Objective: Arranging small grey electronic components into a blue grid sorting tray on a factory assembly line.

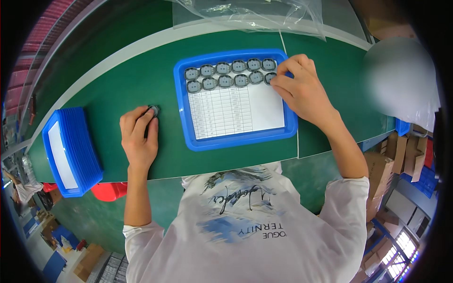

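A blue tray (239, 141) lies on the green table, lined with a white sheet (267, 108) printed with a table. Two rows of small rounded grey plastic parts (222, 68) run along its far side. My right hand (304, 89) reaches over the tray's right rim, thumb and forefinger closed on the grey part (269, 78) at the right end of the nearer row. Left of the tray, my left hand (139, 137) rests on the table, its fingertips closed around another dark grey part (154, 110), which they partly cover.
A stack of blue trays (78, 151) stands at the table's left edge, above a red container (109, 191). Clear plastic film (255, 14) lies at the far edge. A blurred whitish rounded object (401, 80) is at the right, with cardboard boxes (380, 174) below.
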A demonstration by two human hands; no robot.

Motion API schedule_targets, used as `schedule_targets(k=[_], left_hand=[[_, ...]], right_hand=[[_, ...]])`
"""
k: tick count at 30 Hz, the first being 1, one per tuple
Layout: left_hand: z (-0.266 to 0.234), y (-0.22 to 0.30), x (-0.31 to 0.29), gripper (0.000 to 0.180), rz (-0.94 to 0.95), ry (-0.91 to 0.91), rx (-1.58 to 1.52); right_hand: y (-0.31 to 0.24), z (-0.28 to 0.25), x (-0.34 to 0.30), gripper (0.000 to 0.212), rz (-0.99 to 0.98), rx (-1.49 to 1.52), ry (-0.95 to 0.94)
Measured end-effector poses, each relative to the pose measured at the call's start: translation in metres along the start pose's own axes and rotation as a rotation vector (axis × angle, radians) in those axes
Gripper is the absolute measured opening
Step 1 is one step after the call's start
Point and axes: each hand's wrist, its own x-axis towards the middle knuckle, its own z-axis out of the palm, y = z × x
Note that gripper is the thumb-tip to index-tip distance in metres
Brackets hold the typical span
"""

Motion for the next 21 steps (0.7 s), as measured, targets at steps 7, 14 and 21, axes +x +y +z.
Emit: schedule_targets(k=[7, 14, 21], left_hand=[[-0.009, 0.003, 0.006, 0.018, 0.003, 0.007, -0.108], [0.009, 0.047, 0.045, 0.015, 0.261, -0.19, -0.221], [0.018, 0.046, 0.049, 0.013, 0.215, -0.213, -0.122]], right_hand=[[0.018, -0.002, 0.045, 0.02, 0.059, 0.046, 0.147], [0.194, -0.011, 0.107, 0.025, 0.135, 0.348, 0.185], [0.147, 0.0, 0.136, 0.021, 0.48, -0.402, -0.065]])
